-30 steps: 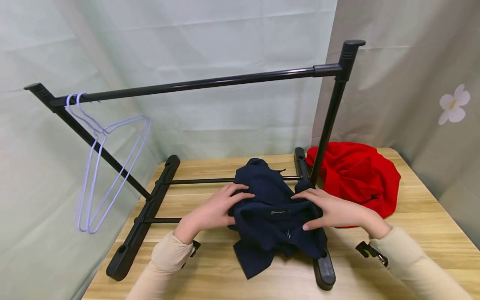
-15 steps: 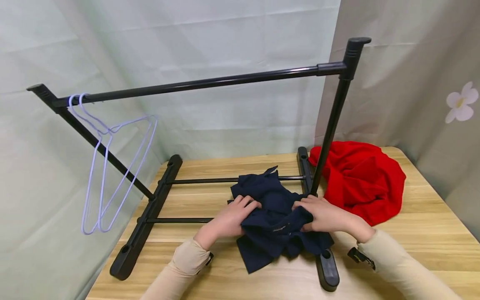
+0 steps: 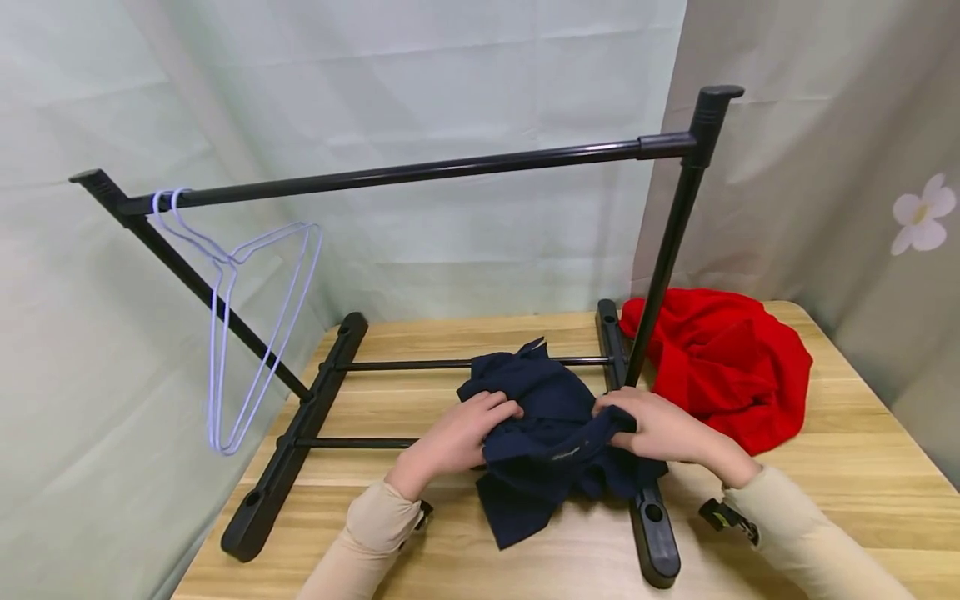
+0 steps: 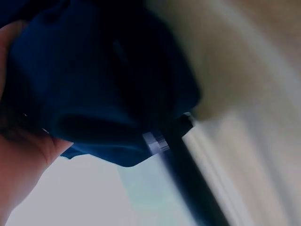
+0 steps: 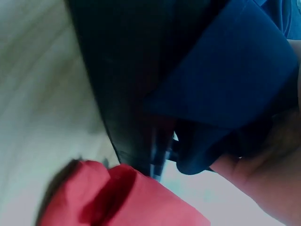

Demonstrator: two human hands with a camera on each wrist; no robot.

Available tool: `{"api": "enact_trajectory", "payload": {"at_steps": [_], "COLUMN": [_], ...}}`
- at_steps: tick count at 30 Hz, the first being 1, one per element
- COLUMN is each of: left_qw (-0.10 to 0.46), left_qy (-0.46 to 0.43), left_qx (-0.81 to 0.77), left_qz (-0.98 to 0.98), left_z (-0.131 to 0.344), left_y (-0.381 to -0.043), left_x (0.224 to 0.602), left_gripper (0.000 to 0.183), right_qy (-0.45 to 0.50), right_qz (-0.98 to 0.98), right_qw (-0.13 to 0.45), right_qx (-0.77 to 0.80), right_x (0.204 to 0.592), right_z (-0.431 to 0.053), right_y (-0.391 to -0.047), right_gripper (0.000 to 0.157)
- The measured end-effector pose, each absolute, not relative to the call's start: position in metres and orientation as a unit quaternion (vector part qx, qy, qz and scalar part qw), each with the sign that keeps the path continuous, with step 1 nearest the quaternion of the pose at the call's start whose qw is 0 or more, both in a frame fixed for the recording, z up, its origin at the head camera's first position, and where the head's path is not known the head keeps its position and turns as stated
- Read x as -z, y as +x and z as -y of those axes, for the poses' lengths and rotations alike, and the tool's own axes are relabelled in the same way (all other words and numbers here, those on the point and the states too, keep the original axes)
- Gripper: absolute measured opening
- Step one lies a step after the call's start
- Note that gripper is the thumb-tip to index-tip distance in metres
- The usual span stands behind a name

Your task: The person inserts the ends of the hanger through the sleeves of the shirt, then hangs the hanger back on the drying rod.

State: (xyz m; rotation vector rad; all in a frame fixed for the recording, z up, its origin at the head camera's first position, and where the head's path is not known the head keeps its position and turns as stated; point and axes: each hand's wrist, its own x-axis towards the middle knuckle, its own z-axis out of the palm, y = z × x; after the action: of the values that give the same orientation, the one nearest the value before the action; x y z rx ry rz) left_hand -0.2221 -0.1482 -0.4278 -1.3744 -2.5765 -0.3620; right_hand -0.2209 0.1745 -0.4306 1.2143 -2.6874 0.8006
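A crumpled navy-blue garment (image 3: 536,385) with a small pale label near its edge lies over the right end of the rack's base in the head view. My left hand (image 3: 459,433) grips its left side, the fingers curled into the cloth. On the other side, my right hand (image 3: 663,429) holds a bunched edge near the label. Dark cloth (image 4: 84,80) fills much of the left wrist view and hides the left fingertips. In the right wrist view a flap of the garment (image 5: 230,70) hangs beside the right thumb, and the other fingers are hidden.
A black clothes rack (image 3: 420,172) stands on the wooden table (image 3: 847,467). Two lilac hangers (image 3: 217,333) hang at the left end of its bar. Beyond the right upright lies a red cloth heap (image 3: 735,367). Pale curtains (image 3: 465,92) enclose the back.
Both hands have closed more tightly on the navy garment and bunched it, so its far part has dropped lower and its label side has folded. The hangers have swung slightly.
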Motion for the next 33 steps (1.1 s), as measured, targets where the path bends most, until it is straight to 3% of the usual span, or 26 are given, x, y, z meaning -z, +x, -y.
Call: {"api": "enact_trajectory", "payload": {"at_steps": [8, 14, 18, 22, 27, 33], "left_qw": [0.143, 0.173, 0.220, 0.278, 0.350, 0.427], "left_qy": [-0.483, -0.488, -0.495, -0.506, -0.516, -0.516], "left_qx": [0.187, 0.225, 0.245, 0.258, 0.261, 0.269], "left_qz": [0.843, 0.825, 0.804, 0.775, 0.737, 0.692], "left_z": [0.147, 0.150, 0.150, 0.147, 0.143, 0.133], "left_y": [-0.221, -0.217, -0.213, -0.211, -0.206, -0.194], "left_x": [0.386, 0.344, 0.309, 0.274, 0.233, 0.188], "left_gripper": [0.027, 0.026, 0.024, 0.022, 0.023, 0.028], "right_qy": [0.388, 0.438, 0.471, 0.495, 0.503, 0.494], "right_qz": [0.864, 0.822, 0.783, 0.739, 0.688, 0.640], "right_qw": [0.109, 0.166, 0.212, 0.280, 0.357, 0.422], "right_qx": [-0.303, -0.324, -0.345, -0.360, -0.381, -0.411], "right_x": [0.388, 0.349, 0.317, 0.283, 0.239, 0.199], "right_z": [-0.184, -0.187, -0.186, -0.181, -0.168, -0.161], "right_y": [-0.217, -0.213, -0.207, -0.202, -0.191, -0.183], "right_gripper": [0.035, 0.040, 0.038, 0.017, 0.034, 0.027]}}
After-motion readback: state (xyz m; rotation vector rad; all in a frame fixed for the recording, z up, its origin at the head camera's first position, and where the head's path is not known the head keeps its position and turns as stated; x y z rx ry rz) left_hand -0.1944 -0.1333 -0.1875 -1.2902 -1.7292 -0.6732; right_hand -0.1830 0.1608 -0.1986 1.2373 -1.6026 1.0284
